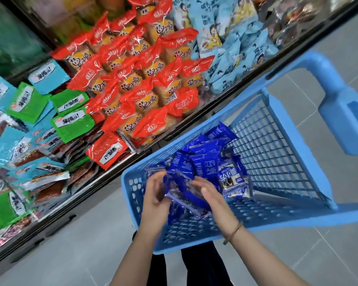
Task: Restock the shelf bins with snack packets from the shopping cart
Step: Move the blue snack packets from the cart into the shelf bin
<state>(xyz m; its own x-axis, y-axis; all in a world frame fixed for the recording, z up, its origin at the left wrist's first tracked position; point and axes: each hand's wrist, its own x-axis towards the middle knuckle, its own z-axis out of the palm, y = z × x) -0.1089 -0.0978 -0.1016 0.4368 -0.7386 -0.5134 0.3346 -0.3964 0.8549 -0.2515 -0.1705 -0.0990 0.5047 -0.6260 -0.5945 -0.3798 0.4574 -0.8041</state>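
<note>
Both my hands are down inside the cart (277, 153), close together near its near-left corner. The left hand (155, 195) is motion-blurred and touches the bunch of blue packets (203, 162) from the left; whether its fingers are curled on anything, I cannot tell. The right hand (212, 196) sits just right of it, palm turned toward the left hand, thumb on top of the bunch and fingers going under it, so it is grasping blue packets. The packets between the two hands are blurred too.

The rest of the blue packets are piled in the cart just ahead of the hands. One packet with white print (234, 180) lies face up right beside the right hand. A bracelet (234, 232) is on the right wrist. The cart handle (339, 96) is well off to the right and ahead of the right hand.

The shelf edge (95, 180) runs along to the left of the left hand and on ahead of both hands. Red packets (136, 79) fill the bin straight ahead of the hands, heaped high. Green packets (70, 120) and mixed flat packs lie in the bin ahead-left of the left hand. Light blue packets (232, 48) are in the bin far ahead of the right hand. Grey floor (70, 254) shows below the left arm, and dark trousers (203, 263) between the forearms.
</note>
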